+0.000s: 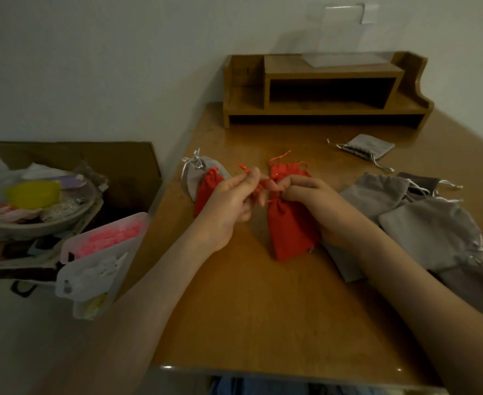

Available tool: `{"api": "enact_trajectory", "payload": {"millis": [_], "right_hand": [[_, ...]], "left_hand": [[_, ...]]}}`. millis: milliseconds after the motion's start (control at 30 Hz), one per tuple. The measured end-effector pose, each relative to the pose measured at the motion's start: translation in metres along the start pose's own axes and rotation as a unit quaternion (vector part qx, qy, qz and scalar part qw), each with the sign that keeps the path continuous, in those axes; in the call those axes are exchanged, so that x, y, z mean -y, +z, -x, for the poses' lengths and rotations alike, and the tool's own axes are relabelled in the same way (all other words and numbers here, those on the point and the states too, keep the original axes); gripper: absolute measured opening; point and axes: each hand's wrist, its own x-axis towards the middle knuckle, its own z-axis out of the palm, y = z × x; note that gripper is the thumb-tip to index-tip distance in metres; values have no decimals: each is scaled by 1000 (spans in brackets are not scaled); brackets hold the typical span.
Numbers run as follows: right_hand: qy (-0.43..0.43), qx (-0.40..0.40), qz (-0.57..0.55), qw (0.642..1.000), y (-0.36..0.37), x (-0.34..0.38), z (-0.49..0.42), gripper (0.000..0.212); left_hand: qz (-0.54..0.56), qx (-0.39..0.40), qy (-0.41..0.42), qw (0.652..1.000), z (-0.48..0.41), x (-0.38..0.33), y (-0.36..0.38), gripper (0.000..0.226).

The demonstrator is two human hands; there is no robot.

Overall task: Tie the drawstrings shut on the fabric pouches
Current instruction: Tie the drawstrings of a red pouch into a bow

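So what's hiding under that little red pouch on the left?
A grey pouch with a silver bow lies under the little red pouch, poking out at its top and left. The rest underneath is covered, and the left hand hides the red pouch's right side.

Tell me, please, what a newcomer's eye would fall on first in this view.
The bright red pouch at the middle of the wooden table stands out first, with the left hand and right hand pinching its red drawstring. A second red pouch lies just left, overlapping a grey pouch, and a heap of grey pouches covers the table's right side.
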Motion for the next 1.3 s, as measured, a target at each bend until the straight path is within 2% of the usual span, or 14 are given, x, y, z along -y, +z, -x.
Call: {"api": "enact_trajectory", "payload": {"millis": [200, 333, 433, 533, 667, 733, 800, 833, 967, 1067, 1167, 1300], "right_hand": [[-1, -14, -43, 999, 0, -1, -2, 18], [-11, 12, -53, 998, -3, -1, -1, 19], [-18, 37, -30, 999, 0, 0, 1, 21], [-12, 72, -49, 996, 1, 2, 2, 21], [-3, 40, -37, 998, 1, -2, -1, 17], [-14, 27, -46, 999, 3, -4, -3, 9], [-19, 47, -63, 997, 3, -6, -4, 29], [-24, 57, -62, 996, 4, -6, -4, 33], [-51, 37, -21, 998, 3, -6, -4, 4], [-45, 16, -18, 999, -1, -7, -4, 13], [-34, -29, 10, 999, 2, -8, -4, 15], [-21, -149, 1, 989, -4, -7, -9, 17]], "left_hand": [[-153, -29, 76, 985, 0, 4, -2, 18], [-201, -93, 135, 966, -3, 8, -2, 20], [-302, -128, 174, 928, -3, 10, -3, 14], [-405, -146, 217, 876, -1, 12, -5, 6], [-466, -159, 269, 828, -2, 16, -6, 11], [-452, -177, 298, 822, -3, 17, -5, 17], [-446, -182, 320, 816, -4, 17, -4, 21], [-446, -177, 325, 815, -4, 18, -4, 22], [-429, -163, 330, 825, -4, 19, -6, 25], [-418, -152, 322, 836, -5, 19, -6, 28], [-424, -154, 315, 835, -4, 18, -6, 30], [-427, -202, 289, 832, -2, 14, -11, 20]]}}
